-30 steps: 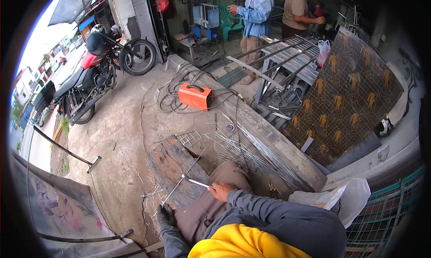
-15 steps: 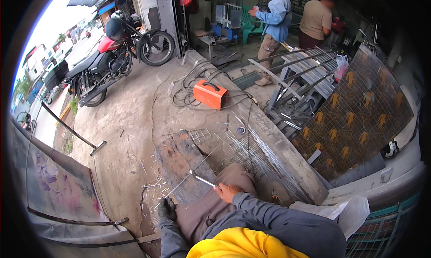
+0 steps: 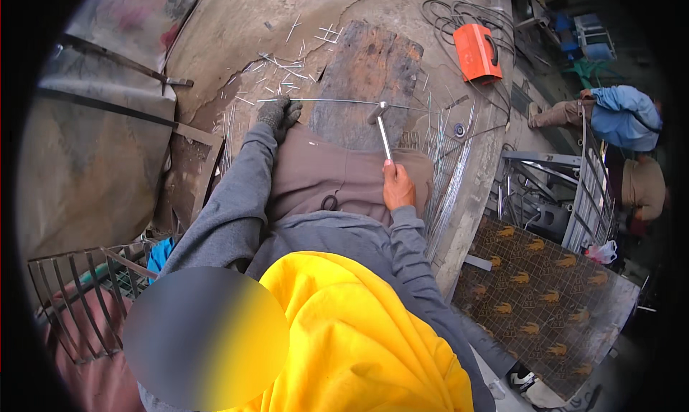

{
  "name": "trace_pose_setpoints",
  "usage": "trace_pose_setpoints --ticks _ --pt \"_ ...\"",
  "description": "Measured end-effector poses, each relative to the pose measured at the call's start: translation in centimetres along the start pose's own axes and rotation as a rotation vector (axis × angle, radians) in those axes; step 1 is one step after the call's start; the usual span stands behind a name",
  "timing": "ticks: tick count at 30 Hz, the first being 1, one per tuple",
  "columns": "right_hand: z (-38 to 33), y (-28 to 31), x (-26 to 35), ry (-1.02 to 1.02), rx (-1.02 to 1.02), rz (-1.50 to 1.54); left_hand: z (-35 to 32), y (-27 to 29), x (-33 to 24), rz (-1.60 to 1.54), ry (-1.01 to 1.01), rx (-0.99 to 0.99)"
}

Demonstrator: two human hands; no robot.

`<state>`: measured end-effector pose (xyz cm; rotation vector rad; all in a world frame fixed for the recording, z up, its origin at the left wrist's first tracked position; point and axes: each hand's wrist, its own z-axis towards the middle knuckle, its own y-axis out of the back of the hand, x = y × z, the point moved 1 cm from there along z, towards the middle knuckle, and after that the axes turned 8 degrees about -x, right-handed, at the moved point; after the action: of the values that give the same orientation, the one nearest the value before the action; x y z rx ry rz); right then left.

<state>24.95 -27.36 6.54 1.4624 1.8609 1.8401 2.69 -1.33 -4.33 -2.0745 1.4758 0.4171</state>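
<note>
My left hand (image 3: 278, 115), in a dark work glove, pinches one end of a long thin metal wire (image 3: 337, 101) that lies across a rusty steel plate (image 3: 369, 75). My right hand (image 3: 397, 186), bare, grips the handle of a small hammer (image 3: 380, 125). The hammer head rests on or just above the wire near the middle of the plate. My knees in brown trousers lie between the two hands.
Short wire offcuts (image 3: 287, 60) litter the concrete by the plate. A wire mesh panel (image 3: 448, 168) lies to the right, an orange welding machine (image 3: 479, 52) with cables beyond it. Two people (image 3: 617, 118) stand far right near metal frames. A barred grille (image 3: 79, 297) sits lower left.
The view has swung down and turned over the hands. The hammer head has come down onto the wire, and my left hand has moved to the wire's end.
</note>
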Motion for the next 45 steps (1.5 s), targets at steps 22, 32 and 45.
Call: trace_pose_setpoints --ticks 22,32,45 --pt "2.0 -3.3 3.4 0.178 -0.085 0.100 -1.1 0.4 -0.4 -0.045 -0.049 0.099" --pt "1.7 -2.3 3.7 0.182 -0.096 0.104 -0.3 0.8 -0.2 -0.044 -0.082 0.140" --pt "-0.7 0.0 0.3 -0.020 -0.052 0.006 -22.0 -4.6 -7.4 0.135 -1.303 0.262"
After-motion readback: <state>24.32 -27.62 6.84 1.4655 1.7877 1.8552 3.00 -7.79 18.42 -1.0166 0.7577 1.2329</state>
